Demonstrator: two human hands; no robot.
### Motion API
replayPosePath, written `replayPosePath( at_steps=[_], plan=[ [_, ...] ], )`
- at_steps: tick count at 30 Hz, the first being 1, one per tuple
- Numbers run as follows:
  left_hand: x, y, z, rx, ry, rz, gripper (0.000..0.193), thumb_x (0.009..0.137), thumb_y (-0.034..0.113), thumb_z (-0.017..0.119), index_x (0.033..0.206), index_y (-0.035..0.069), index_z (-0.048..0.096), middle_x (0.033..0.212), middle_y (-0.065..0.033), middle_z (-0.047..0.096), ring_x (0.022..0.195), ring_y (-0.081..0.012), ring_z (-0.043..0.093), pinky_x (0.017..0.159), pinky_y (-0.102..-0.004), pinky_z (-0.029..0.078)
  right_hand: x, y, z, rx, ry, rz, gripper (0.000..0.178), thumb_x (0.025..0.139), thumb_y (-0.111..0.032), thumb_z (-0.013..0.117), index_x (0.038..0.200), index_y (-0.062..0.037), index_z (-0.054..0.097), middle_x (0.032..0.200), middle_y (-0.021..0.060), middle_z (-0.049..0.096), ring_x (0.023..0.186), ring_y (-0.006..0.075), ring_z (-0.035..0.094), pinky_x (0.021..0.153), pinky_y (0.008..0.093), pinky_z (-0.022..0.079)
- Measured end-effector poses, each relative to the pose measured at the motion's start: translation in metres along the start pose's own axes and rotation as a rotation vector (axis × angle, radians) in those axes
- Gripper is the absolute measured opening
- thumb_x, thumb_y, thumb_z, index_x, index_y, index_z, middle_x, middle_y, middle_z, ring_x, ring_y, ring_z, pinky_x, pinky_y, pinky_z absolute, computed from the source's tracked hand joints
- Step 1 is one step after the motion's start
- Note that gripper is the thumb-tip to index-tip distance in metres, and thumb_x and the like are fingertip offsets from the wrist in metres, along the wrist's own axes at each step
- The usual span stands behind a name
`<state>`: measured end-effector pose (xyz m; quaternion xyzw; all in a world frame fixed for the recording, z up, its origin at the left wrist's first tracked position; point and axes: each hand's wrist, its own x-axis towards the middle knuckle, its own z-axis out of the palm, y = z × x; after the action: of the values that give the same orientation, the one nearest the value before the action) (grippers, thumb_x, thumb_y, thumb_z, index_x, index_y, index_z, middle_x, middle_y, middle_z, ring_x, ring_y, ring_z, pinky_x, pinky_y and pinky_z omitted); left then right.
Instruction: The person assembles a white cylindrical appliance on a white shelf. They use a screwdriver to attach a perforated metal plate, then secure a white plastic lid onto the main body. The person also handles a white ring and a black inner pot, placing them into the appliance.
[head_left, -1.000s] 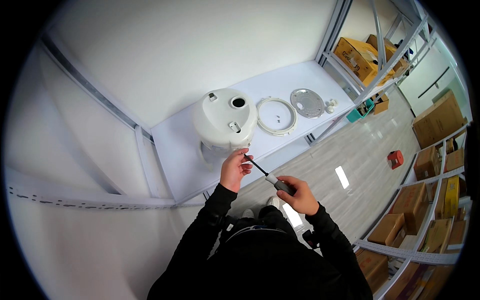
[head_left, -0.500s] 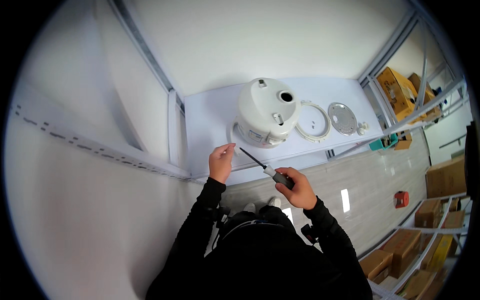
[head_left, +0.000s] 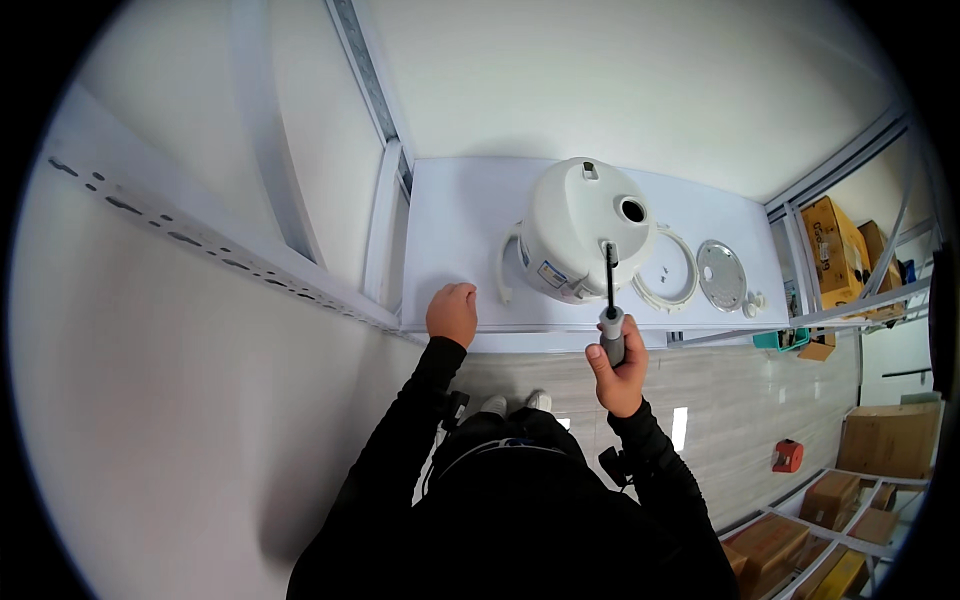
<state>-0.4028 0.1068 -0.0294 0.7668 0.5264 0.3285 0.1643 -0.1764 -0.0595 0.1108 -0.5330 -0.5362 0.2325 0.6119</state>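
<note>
My right hand (head_left: 622,372) grips a screwdriver (head_left: 612,330) by its grey handle. The shaft points away from me, and its tip overlaps a slot on top of a white, rounded appliance housing (head_left: 560,215); whether they touch I cannot tell. A round dark hole and another slot also show in the housing. A curved white handle (head_left: 502,268) sticks out at its left. My left hand (head_left: 452,314) is closed over the shelf's front left, short of that handle; anything in its fingers is hidden.
On the white shelf (head_left: 450,215), right of the housing, lie a white ring (head_left: 692,268) with several tiny dark pieces inside it, a perforated metal disc (head_left: 721,276) and small white parts (head_left: 754,304). Metal posts (head_left: 388,225) frame the shelf. Cardboard boxes (head_left: 838,250) and a red stool (head_left: 788,456) are at right.
The screwdriver has swung from pointing toward my left hand to pointing at the housing, as my right hand moved forward. The view has shifted, with the shelf now farther right.
</note>
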Motion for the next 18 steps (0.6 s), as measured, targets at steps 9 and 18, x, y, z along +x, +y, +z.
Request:
replayPosePath(
  at_steps=[9, 18],
  plan=[
    [0.008, 0.018, 0.007, 0.023, -0.048, 0.046, 0.010, 0.084, 0.013, 0.076, 0.093, 0.010, 0.075, 0.089, -0.0065, 0.071, 0.083, -0.0320, 0.066, 0.074, -0.0446, 0.052, 0.020, 0.003, -0.022, -0.002, -0.008, 0.095, 0.022, 0.087, -0.008, 0.074, 0.095, -0.0043, 0.054, 0.099, 0.0066, 0.048, 0.085, 0.0170, 0.046, 0.078, 0.0300, 0.040],
    [0.018, 0.086, -0.029, -0.295, 0.043, -0.032, 0.019, 0.081, 0.004, 0.075, 0.099, 0.006, 0.070, 0.091, -0.0095, 0.069, 0.080, -0.0283, 0.065, 0.069, -0.0383, 0.053, 0.035, 0.047, -0.053, -0.027, 0.126, 0.040, 0.020, 0.078, -0.004, 0.063, 0.097, -0.0016, 0.061, 0.131, 0.0171, 0.049, 0.120, 0.0275, 0.046, 0.101, 0.0403, 0.039]
  ],
)
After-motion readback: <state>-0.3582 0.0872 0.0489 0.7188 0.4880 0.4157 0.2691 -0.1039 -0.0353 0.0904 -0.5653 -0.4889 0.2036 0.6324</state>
